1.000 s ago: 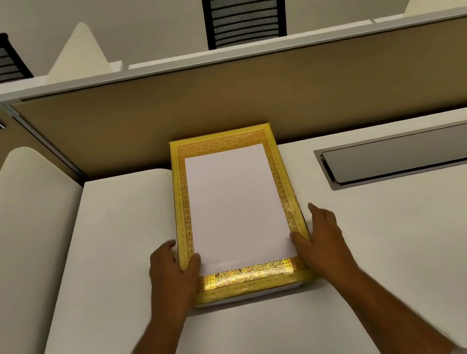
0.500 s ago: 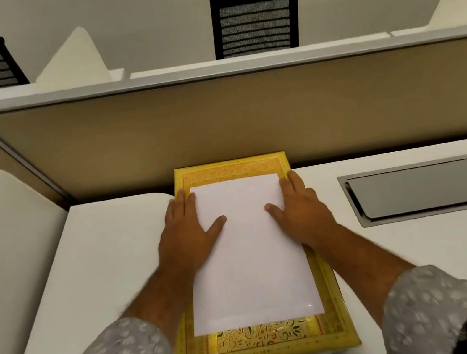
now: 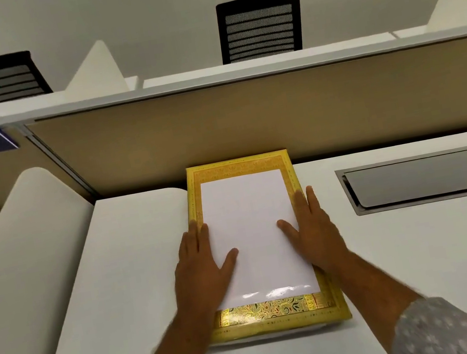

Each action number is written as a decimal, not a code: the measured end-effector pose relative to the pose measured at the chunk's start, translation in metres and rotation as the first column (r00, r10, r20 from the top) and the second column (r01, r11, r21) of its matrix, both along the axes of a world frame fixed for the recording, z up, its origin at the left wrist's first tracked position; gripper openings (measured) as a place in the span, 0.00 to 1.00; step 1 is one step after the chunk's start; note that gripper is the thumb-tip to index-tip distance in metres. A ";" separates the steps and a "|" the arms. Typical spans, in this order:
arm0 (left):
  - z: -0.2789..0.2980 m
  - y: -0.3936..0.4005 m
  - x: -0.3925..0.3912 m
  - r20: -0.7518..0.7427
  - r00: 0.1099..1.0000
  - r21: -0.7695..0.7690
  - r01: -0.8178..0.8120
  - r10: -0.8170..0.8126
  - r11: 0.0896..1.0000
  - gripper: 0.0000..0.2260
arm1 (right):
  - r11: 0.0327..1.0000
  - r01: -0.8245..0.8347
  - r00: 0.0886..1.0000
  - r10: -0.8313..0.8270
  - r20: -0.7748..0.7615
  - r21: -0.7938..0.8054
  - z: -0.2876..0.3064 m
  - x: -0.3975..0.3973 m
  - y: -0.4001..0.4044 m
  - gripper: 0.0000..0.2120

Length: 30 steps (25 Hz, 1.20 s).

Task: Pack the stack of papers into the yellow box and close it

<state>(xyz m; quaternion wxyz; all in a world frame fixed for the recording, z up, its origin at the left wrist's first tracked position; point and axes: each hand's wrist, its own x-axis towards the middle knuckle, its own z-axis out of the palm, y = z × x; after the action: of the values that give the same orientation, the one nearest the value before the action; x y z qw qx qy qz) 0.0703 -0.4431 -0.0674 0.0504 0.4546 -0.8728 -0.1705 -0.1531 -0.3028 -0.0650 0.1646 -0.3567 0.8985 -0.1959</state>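
A flat yellow box [image 3: 243, 167] with an ornate gold border lies closed on the white desk, its far end against the beige partition. A white panel or sheet [image 3: 251, 223] covers the middle of its top. My left hand [image 3: 201, 265] lies flat on the box's left edge, thumb spread onto the white area. Over on the right edge, my right hand [image 3: 312, 225] also rests flat, thumb pointing inward. Both palms press down and grip nothing. No loose stack of papers is visible outside the box.
A white desk [image 3: 136, 272] holds the box. A grey recessed cable hatch [image 3: 431, 176] sits to the right. A beige partition [image 3: 278, 119] rises behind, a curved white divider [image 3: 19, 277] stands on the left, and two black chairs [image 3: 260, 27] are beyond.
My hands went from the box's near corners onto its top, then slid slightly back toward me along the side edges. The view shifted; the box stays against the partition.
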 end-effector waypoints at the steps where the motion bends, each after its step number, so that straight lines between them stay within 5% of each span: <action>1: 0.000 0.017 0.012 0.016 1.000 0.001 -0.004 0.004 1.000 0.43 | 1.000 0.027 0.999 -0.027 -0.018 -0.004 -0.001 0.018 0.016 0.43; 7: -0.004 0.092 0.071 0.044 0.999 -0.021 -0.020 0.020 1.000 0.44 | 0.996 0.074 0.994 -0.071 -0.079 0.040 -0.008 0.112 0.121 0.46; 17: 0.020 0.107 0.080 0.101 0.995 0.070 0.006 -0.013 0.998 0.37 | 0.998 0.016 0.992 -0.009 0.123 -0.058 0.010 0.105 0.143 0.43; 22: 0.028 0.174 0.092 -0.117 0.984 0.145 -0.118 0.136 0.982 0.35 | 0.981 0.058 0.960 -0.004 0.279 -0.183 0.019 0.115 0.172 0.43; 30: 0.015 0.269 0.088 -0.117 0.973 0.234 -0.166 0.197 0.958 0.44 | 0.990 0.047 0.937 0.003 0.348 -0.134 0.008 0.134 0.242 0.48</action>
<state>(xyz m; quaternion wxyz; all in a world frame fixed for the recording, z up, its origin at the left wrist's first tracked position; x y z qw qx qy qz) 0.1578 -0.1739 -0.0528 0.0755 0.5227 -0.7969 -0.2932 -0.0187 -0.0607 -0.0573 0.2930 -0.3172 0.8431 -0.3204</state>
